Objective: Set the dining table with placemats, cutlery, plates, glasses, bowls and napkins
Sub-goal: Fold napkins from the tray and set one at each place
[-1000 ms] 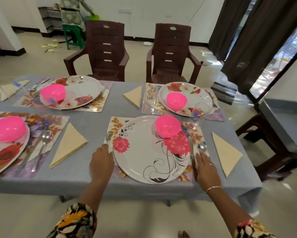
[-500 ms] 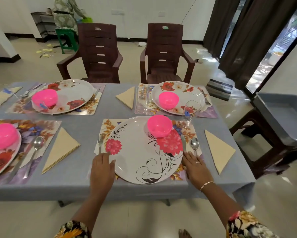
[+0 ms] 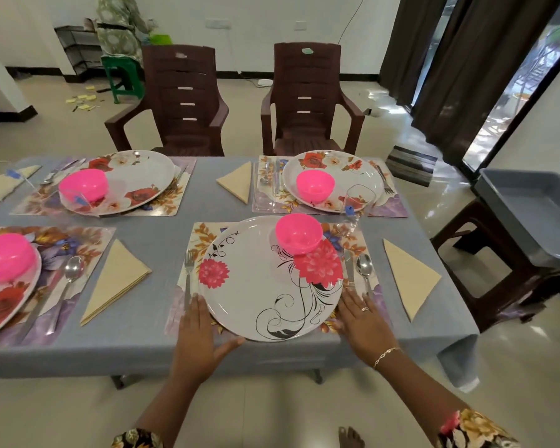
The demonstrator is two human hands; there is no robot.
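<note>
View: one wide-angle camera on the person's head.
Facing: forward and down across the grey-clothed rectangular table (image 3: pixel 142 344), towards two brown plastic armchairs (image 3: pixel 188 101).
Nearness: close, above the table's near edge.

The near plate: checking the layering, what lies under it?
A floral placemat shows around the plate, on the grey tablecloth. The plate hides its middle, so nothing more can be told.

Two brown chairs (image 3: pixel 188 101), grey tub (image 3: pixel 530 208)
</note>
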